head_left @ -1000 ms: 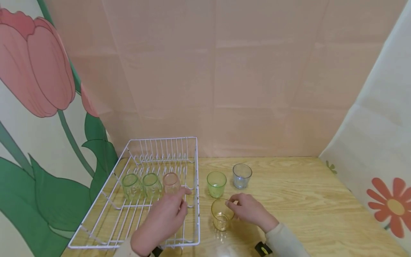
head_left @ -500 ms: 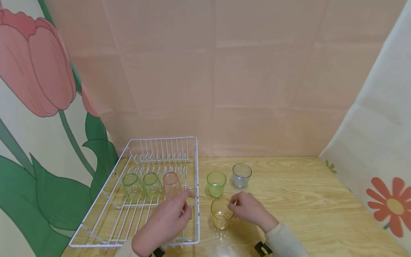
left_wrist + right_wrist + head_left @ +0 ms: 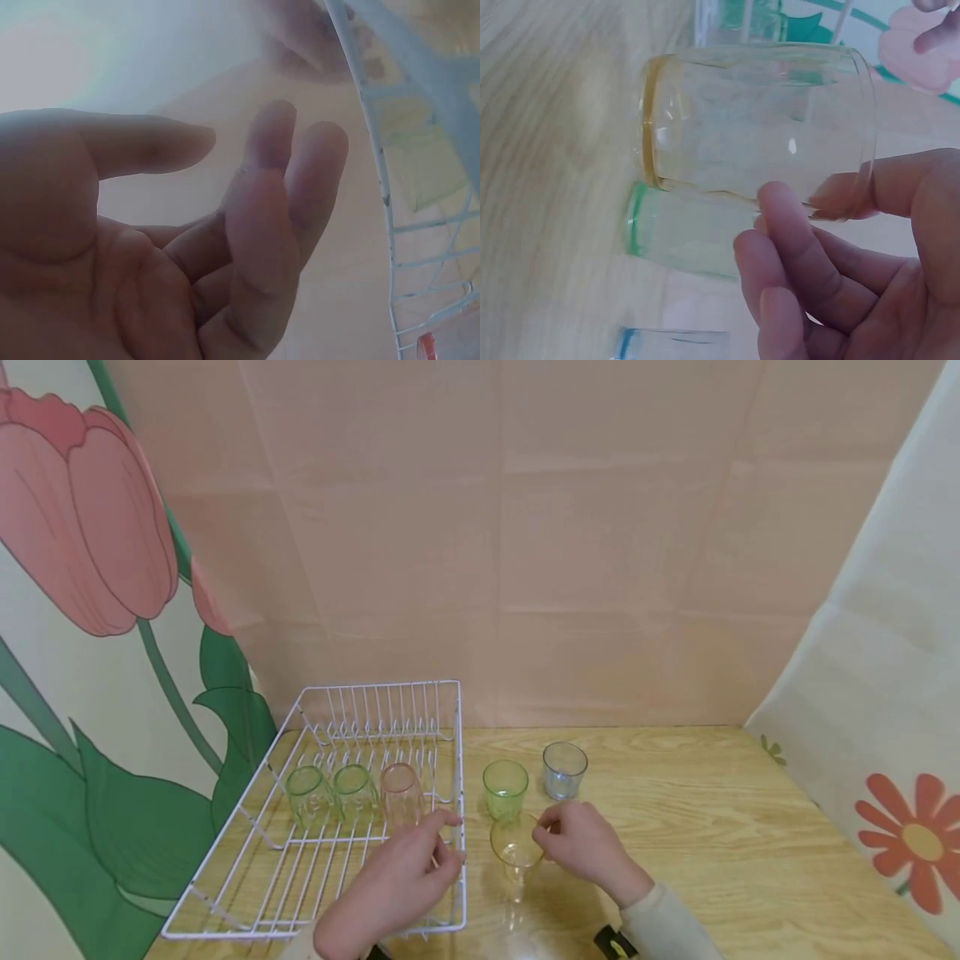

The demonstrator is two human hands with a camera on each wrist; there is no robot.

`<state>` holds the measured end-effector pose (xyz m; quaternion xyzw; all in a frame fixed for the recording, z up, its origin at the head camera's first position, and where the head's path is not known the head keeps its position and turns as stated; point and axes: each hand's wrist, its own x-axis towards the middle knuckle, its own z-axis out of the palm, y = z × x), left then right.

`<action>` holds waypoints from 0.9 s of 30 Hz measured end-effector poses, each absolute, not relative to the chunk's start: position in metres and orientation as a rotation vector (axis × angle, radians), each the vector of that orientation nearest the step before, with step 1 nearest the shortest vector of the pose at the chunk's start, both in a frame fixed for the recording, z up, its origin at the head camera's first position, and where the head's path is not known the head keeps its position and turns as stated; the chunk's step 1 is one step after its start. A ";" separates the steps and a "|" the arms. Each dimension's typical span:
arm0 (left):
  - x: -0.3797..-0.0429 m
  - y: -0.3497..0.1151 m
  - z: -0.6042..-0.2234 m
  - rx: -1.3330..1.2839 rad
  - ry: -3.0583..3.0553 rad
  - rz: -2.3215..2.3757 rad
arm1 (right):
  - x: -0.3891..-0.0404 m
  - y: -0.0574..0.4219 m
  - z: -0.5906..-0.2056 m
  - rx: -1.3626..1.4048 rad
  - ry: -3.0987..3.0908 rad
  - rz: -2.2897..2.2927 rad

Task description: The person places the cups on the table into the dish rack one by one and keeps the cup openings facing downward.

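My right hand (image 3: 588, 843) pinches the rim of a yellow drinking glass (image 3: 516, 842) between thumb and fingers. The right wrist view shows the glass (image 3: 757, 120) upright, its thick amber base toward the wooden table. Just behind it in the head view stands a green glass (image 3: 506, 788), with a bluish glass (image 3: 565, 772) farther back to the right. My left hand (image 3: 401, 872) hovers over the right side of the white wire dish rack (image 3: 464, 893). In the left wrist view its thumb and loosely bent fingers (image 3: 262, 217) are apart with nothing between them.
Two green glasses (image 3: 306, 797) and a pink glass (image 3: 401, 791) stand in a row across the rack's middle. A pink-brown sheet (image 3: 495, 568) hangs behind the table (image 3: 712, 843). Flower-patterned sheets flank it on both sides.
The yellow glass has risen slightly off its earlier spot, together with the right hand pinching its rim. My left hand has shifted a little right, its thumb and fingers spreading toward the rack's edge.
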<state>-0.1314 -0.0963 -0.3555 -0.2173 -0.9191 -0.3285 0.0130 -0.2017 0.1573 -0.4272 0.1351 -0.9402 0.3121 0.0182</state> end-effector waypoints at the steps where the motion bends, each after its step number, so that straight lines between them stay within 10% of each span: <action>1: -0.131 -0.095 -0.355 -0.670 -2.872 -1.033 | -0.200 0.156 -0.425 0.411 -2.910 0.970; 27: -0.134 -0.073 -0.367 -0.774 -2.864 -1.297 | -0.161 0.139 -0.370 0.380 -2.742 0.976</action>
